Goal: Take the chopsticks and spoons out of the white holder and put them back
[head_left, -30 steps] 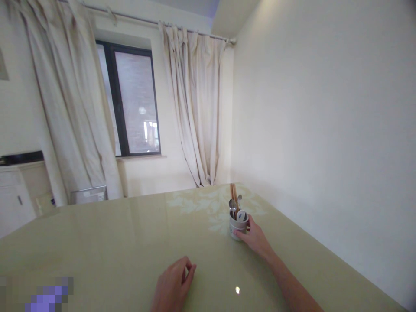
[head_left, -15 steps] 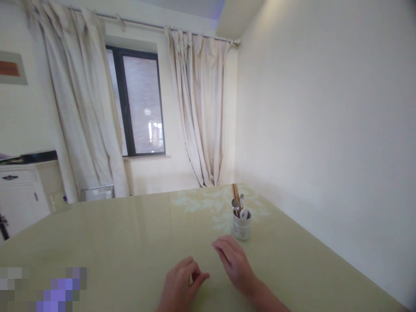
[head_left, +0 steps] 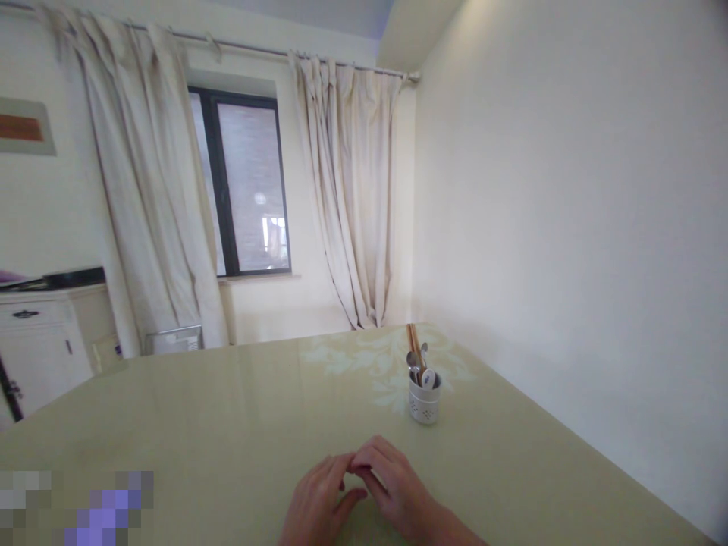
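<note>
Utensil cup [head_left: 425, 406] and what is lying nearer: the left hand [head_left: 321, 493] and right hand [head_left: 398, 485] are occupying the near side of the tabletop [head_left: 227, 425]; the cup is standing upright just beyond the right hand, apart from it, toward the tabletop's right edge
Left grip: the thumb is sitting apart from the curled fingers; no object is showing between them
Right grip: the fingertips are seemingly meeting those of the left hand; the thumb is lying close under its own fingers, and I cannot tell whether they are touching; the palm is facing out of view
Knock risk: nothing is standing between the right knuckles and the cup; a careless outward sweep could be catching its wall and tipping it
Glossy surface: the tabletop is shining; if it is slick, a bump could be sliding the cup toward the right edge
Tall load: the spoons [head_left: 413, 360] and chopsticks [head_left: 412, 334] are rising well above the rim; that height could be making a topple likelier
Far right corner: the floral pattern [head_left: 341, 353] is spreading this way; spilled chopsticks could be rolling over it and off the far edge
</note>
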### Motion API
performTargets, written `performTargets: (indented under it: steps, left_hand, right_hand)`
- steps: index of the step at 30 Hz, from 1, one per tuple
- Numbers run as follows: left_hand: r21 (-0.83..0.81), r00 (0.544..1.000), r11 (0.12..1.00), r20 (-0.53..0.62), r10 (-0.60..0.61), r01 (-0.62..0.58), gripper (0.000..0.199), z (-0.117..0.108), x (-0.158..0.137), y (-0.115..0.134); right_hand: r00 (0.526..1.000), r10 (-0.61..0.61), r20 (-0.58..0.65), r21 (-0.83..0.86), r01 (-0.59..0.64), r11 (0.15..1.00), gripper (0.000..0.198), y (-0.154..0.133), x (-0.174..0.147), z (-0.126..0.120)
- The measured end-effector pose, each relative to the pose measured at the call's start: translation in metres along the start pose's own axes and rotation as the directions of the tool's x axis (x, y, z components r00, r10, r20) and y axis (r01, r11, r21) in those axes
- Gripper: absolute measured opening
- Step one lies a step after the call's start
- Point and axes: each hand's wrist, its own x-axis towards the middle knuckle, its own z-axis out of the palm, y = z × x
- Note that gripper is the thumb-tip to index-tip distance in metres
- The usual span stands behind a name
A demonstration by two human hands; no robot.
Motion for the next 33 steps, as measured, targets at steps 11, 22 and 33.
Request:
performTargets:
  steps: [11, 22, 33]
  left_hand:
    - [0.014, 0.993, 0.993, -0.003, 0.115, -0.115, 0.043, -0.001, -0.001, -0.004]
    - [0.015, 0.986, 0.993, -0.120, 0.117, -0.116, 0.046, -0.010, -0.001, -0.009]
    - [0.009, 0.986, 0.999, -0.161, 0.052, -0.051, 0.050, -0.011, 0.001, -0.004]
  right_hand:
    - [0.999, -0.004, 0.037, 0.031, 0.002, 1.000, 0.020, -0.011, 0.000, -0.002]
    - [0.772, 0.036, -0.635, -0.271, -0.266, 0.925, 0.026, 0.032, 0.005, -0.054]
    - [0.585, 0.485, -0.650, 0.148, -0.529, 0.836, 0.096, 0.109, -0.007, -0.077]
